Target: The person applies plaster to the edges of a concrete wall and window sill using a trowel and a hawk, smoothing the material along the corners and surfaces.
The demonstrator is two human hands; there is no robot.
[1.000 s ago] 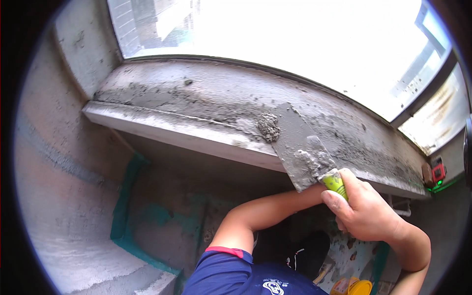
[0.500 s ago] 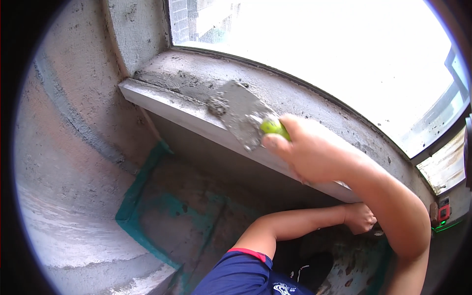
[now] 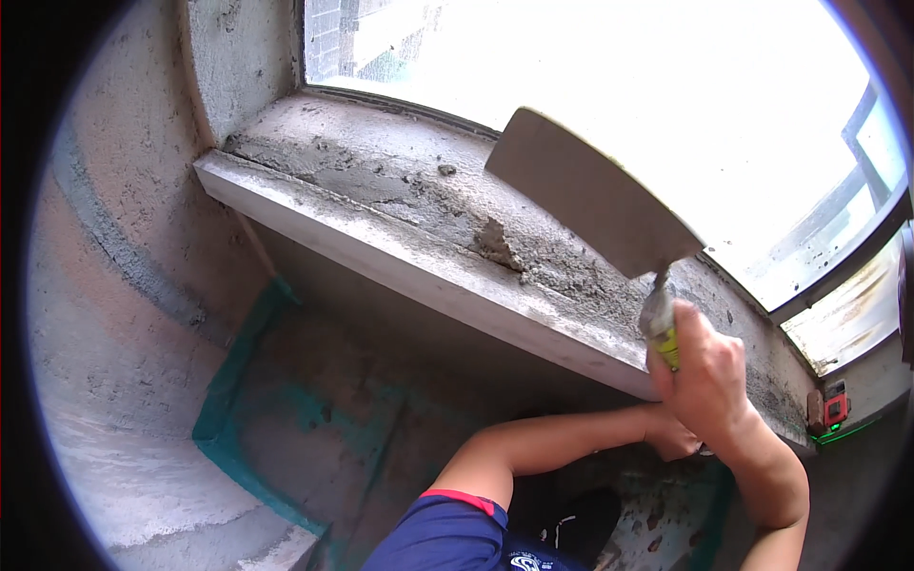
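Note:
My right hand (image 3: 709, 366) is closed around the yellow-green handle of a trowel (image 3: 595, 195). Its broad grey blade is raised above the window sill, tilted up toward the glass and apart from the mortar. Rough wet mortar (image 3: 400, 195) lies along the sill behind a pale, straight-edged slab (image 3: 409, 269), with a thicker lump (image 3: 497, 246) near the middle. Low beside the slab's right part, my left hand (image 3: 669, 435) has its fingers curled. My right wrist partly covers it, so what it holds, if anything, cannot be made out.
A window (image 3: 457, 67) rises behind the sill. The rough wall (image 3: 124, 314) stands at the left. Below is a floor with a teal band (image 3: 248, 476) at its edge. At the far right sits a red device (image 3: 837, 408) casting a green light line.
My right hand has lifted the trowel off the mortar and drawn it right, turning the blade up toward the window. A lump of mortar stays on the sill. The left hand stays low.

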